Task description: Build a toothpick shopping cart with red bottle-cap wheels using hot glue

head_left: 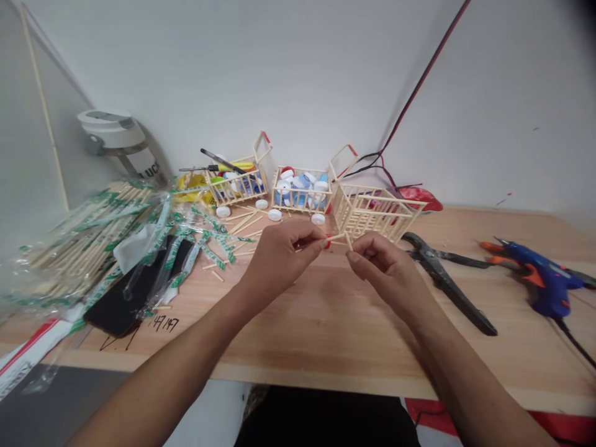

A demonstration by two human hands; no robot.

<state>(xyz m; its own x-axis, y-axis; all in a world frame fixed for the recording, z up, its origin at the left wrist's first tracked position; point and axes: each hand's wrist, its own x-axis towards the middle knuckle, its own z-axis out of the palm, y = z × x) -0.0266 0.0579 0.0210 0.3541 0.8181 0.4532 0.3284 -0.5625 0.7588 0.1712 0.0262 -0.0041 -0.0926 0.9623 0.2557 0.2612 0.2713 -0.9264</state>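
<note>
Both my hands meet above the middle of the wooden table [326, 335]. My left hand [282, 248] is closed in a pinch on a thin wooden stick [336, 236] that points right. My right hand [384, 261] is closed on a second short stick [348, 241], held against the end of the first. Just behind the hands stands an empty stick-built cart [372, 212]. Two more stick carts stand farther back, one [302, 189] filled with bottle caps, the other [237, 182] holding caps and tools.
Packs of wrapped chopsticks [93, 230] and a black phone [133, 288] lie at the left. Loose sticks [242, 226] are scattered near the carts. Black cutters [447, 279] and a blue glue gun [542, 276] lie at the right. A red-black cable [419, 87] runs up the wall.
</note>
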